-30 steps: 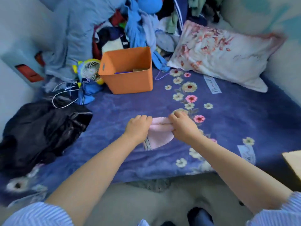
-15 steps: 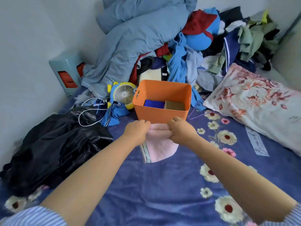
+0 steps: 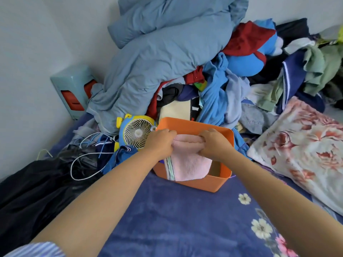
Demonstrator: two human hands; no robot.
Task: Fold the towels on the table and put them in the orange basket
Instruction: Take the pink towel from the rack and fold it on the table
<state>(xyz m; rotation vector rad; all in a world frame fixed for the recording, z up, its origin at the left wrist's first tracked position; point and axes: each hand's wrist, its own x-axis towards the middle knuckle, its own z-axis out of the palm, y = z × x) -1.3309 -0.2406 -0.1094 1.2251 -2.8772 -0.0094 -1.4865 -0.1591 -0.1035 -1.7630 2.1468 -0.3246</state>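
fingers (image 3: 168,135) of both hands curled tight round folded pink towel (image 3: 187,164) over orange basket (image 3: 219,182)

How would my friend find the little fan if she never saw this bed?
Start at the big grey-blue duvet heaped at the back. Below it sits the orange basket; just left of the basket is the fan. It is round, with a white grille and a blue and yellow body, hard plastic among soft cloth.

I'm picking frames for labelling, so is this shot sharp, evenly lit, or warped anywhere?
Head view: soft, even daylight, no glare; the towel and both hands, left and right, are fairly sharp; wide-angle bending stretches the forearms and pillow toward the edges.
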